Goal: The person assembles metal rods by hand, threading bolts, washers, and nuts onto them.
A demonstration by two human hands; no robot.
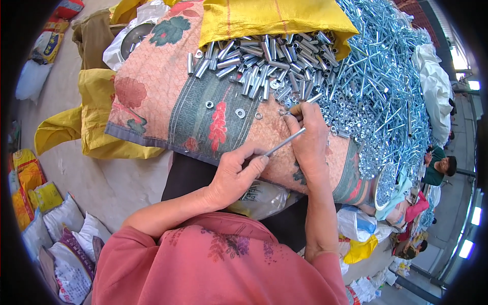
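Observation:
My left hand (pixel 239 170) is closed round one end of a thin metal rod (pixel 285 142), which slants up to the right past my right wrist. My right hand (pixel 309 133) reaches over the patterned cloth (pixel 277 165) with its fingers bent together at the near edge of the loose hardware. A small washer (pixel 282 112) lies by those fingertips; whether they grip it is unclear. Just above the knuckles a short bright tube (pixel 314 98) sticks out, and I cannot tell if it is held. Loose washers (pixel 240 113) lie to the left.
Metal sleeves (pixel 254 53) spill from a yellow woven sack (pixel 274 20). Long bluish bolts (pixel 386 61) heap up at right, with nuts (pixel 351 119) at their near side. A metal bowl (pixel 136 40) sits far left. Filled sacks (pixel 63 218) line the left; a person (pixel 438 166) is at right.

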